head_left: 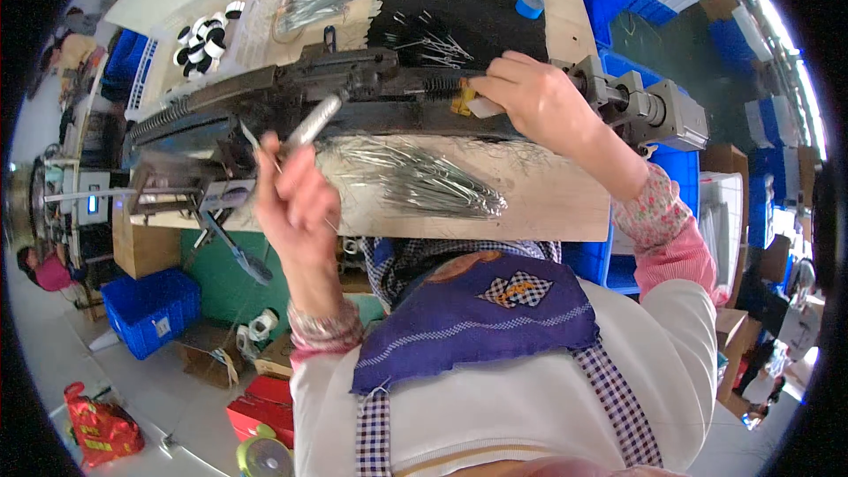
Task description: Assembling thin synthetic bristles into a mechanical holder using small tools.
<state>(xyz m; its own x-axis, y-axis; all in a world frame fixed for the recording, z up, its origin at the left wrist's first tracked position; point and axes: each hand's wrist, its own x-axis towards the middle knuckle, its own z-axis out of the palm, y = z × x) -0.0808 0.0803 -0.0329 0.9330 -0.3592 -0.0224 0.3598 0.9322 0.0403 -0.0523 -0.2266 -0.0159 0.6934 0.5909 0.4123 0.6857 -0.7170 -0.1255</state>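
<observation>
My left hand (300,203) is raised in front of the dark metal machine (371,115), its fingers closed. A blurred, silvery-white cylindrical thing (315,120) sticks up from them, and thin wire shows beside the palm. At the machine's right part, my right hand (539,97) closes its fingers at a small yellow piece (461,98) on the shaft, next to a dark coil spring (437,87). The fingers partly hide that piece. Between my hands and body lies a bundle of looped metal wires (433,181) on the wooden table (565,208).
Behind the machine, loose wires (442,49) lie on a black cloth (503,26) near a blue cap (530,5). More looped wires (320,4) sit beside a clear bin (252,0) of black-and-white rolls (203,46). A cylindrical grey motor (676,113) ends the machine at right.
</observation>
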